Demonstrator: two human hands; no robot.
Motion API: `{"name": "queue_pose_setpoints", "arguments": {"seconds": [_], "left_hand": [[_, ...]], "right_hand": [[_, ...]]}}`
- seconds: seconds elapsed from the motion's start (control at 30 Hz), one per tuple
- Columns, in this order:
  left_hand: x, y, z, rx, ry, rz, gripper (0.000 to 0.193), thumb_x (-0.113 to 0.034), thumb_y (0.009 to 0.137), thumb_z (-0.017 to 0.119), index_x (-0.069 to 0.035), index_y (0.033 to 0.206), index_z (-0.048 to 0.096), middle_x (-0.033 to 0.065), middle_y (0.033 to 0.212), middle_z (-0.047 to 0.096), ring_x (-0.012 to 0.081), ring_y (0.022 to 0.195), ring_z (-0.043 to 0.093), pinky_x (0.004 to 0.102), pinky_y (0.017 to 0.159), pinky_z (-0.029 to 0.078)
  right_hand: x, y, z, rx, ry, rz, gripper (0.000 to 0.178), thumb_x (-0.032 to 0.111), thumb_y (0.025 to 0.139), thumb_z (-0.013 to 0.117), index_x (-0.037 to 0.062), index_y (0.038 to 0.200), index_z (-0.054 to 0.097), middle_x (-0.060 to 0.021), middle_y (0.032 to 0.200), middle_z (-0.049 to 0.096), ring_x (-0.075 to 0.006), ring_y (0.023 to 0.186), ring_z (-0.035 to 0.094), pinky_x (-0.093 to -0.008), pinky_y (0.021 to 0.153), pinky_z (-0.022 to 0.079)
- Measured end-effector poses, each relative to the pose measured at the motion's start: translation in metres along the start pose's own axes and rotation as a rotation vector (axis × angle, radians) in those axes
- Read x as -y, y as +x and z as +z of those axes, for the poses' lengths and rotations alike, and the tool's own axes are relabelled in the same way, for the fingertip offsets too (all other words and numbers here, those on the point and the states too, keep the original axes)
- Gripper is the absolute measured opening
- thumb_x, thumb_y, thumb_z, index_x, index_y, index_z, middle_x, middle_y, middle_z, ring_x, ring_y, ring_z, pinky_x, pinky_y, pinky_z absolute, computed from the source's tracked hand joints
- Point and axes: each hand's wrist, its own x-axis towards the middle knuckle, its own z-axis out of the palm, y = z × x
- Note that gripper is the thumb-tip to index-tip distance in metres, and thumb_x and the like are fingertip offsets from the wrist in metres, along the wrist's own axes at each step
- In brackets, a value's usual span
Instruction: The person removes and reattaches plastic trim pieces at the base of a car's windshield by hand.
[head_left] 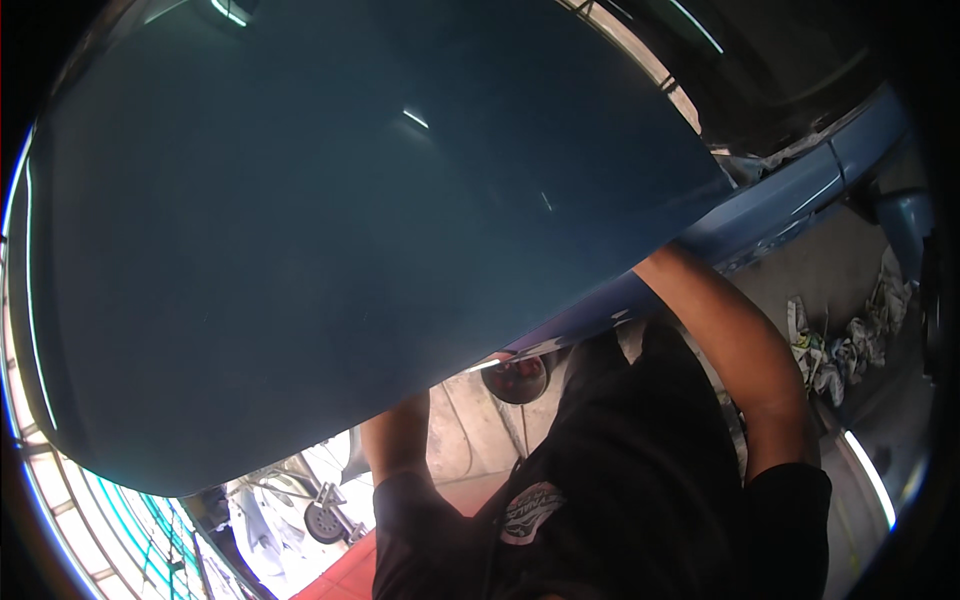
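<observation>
A large dark blue car hood [330,240] is raised in front of me and fills most of the view. My left forearm [398,440] reaches up behind its near edge, and the hand is hidden there. On the right, my right forearm [735,325] bends in under the same edge near the blue fender [780,200]; that hand is also out of sight. What either hand touches or holds does not show. A small pinkish patch by the hood's edge near the middle is too small to identify.
A dark round container [515,380] with reddish contents stands on the floor below the edge. Crumpled paper or plastic [850,350] lies at the right. A small wheel [325,522] on a metal frame is at lower left, beside red flooring [345,575].
</observation>
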Motion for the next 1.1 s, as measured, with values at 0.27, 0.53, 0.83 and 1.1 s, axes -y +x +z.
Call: {"name": "queue_pose_setpoints", "arguments": {"seconds": [0.27, 0.53, 0.83, 1.1], "left_hand": [[0.001, 0.007, 0.005, 0.013, 0.009, -0.007, 0.028, -0.025, 0.083, 0.071, -0.005, 0.101, 0.067, 0.0106, 0.094, 0.069, 0.0236, 0.080, 0.068, 0.0380, 0.067, 0.059], [0.008, 0.009, 0.005, 0.010, 0.010, -0.009, 0.026, -0.023, 0.082, 0.071, -0.006, 0.099, 0.067, 0.0099, 0.093, 0.069, 0.0224, 0.078, 0.067, 0.0364, 0.066, 0.059], [0.024, 0.025, 0.016, 0.016, -0.025, 0.008, 0.023, -0.021, 0.081, 0.072, -0.006, 0.098, 0.068, 0.0090, 0.091, 0.069, 0.0209, 0.076, 0.067, 0.0347, 0.066, 0.058], [0.046, 0.040, 0.052, -0.074, -0.093, -0.161, 0.022, -0.020, 0.079, 0.071, -0.006, 0.095, 0.068, 0.0084, 0.089, 0.068, 0.0202, 0.075, 0.066, 0.0338, 0.065, 0.058]], "right_hand": [[0.002, 0.000, -0.004, -0.012, -0.011, -0.004, 0.022, 0.013, 0.093, 0.064, 0.0016, 0.112, 0.069, -0.0162, 0.103, 0.071, -0.0305, 0.094, 0.068, -0.0408, 0.083, 0.054], [0.001, -0.003, -0.005, -0.007, -0.012, -0.006, 0.022, 0.011, 0.093, 0.065, 0.0010, 0.112, 0.069, -0.0164, 0.103, 0.071, -0.0304, 0.094, 0.068, -0.0404, 0.084, 0.054], [0.002, -0.001, -0.009, 0.011, -0.026, -0.024, 0.022, 0.010, 0.092, 0.065, 0.0005, 0.112, 0.069, -0.0166, 0.102, 0.071, -0.0304, 0.094, 0.068, -0.0401, 0.084, 0.054], [-0.001, 0.009, 0.010, 0.030, 0.069, 0.048, 0.020, 0.003, 0.091, 0.065, -0.0021, 0.109, 0.070, -0.0148, 0.098, 0.071, -0.0279, 0.092, 0.068, -0.0363, 0.083, 0.053]]}}
